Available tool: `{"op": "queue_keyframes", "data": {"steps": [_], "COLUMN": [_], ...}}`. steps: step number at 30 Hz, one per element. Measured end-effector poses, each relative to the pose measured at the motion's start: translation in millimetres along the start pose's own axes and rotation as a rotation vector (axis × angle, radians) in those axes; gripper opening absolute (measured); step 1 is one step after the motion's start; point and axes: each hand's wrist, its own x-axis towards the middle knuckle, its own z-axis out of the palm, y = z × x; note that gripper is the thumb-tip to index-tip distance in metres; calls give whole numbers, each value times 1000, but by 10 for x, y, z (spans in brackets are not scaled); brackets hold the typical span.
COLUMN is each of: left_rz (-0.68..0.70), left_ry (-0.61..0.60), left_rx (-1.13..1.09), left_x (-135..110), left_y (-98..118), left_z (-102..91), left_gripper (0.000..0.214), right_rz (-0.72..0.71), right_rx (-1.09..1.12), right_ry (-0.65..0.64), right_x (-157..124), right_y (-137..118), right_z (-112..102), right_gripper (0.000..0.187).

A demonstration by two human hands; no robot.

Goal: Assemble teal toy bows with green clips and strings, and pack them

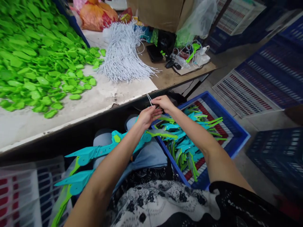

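My left hand (148,116) and my right hand (163,102) meet just below the table's front edge, both pinched on a thin white cord (149,99) that sticks up between them. Under my left hand a long teal plastic strap (106,149) with a green end piece (163,135) lies across my lap. More teal and green straps (187,145) fill the blue crate (236,134) beside my right forearm.
A large heap of green plastic pieces (35,53) covers the table's left. A bundle of white cords (124,53) lies mid-table, with a cardboard box (161,12), bags and small items behind. Blue crates (276,66) stand at right; a white-and-red crate (26,192) sits lower left.
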Motion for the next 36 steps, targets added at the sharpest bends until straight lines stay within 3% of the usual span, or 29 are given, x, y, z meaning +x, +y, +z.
{"op": "queue_keyframes", "data": {"steps": [2,5,9,12,16,22,27,32,36], "left_rz": [-2,-25,-48,-21,2,-19,11,51,52], "left_ry": [51,135,128,133,140,131,102,-10,-37], "left_rx": [-17,39,150,182,215,300,344,496,603], "left_x": [107,87,15,29,54,55,26,1,8], "left_y": [-4,-37,-70,-77,-80,-87,-117,-206,-245], "left_z": [51,-6,-88,-79,-69,-146,-160,-177,-160], "left_gripper": [10,14,19,18,16,15,11,7,8], "right_rz": [-52,-139,-225,-254,-180,-65,-77,25,28], "right_rx": [-26,-92,-219,-227,-161,-65,9,-55,-146], "right_ry": [17,-6,-30,-80,-132,-320,-238,-515,-567], "right_x": [-70,-209,-319,-248,-69,13,-32,-151,-252], "right_y": [93,259,413,415,345,334,358,368,335], "right_z": [-16,-144,-291,-258,-137,-82,-174,-282,-355], "right_gripper": [4,10,15,19,19,17,18,21,20]}}
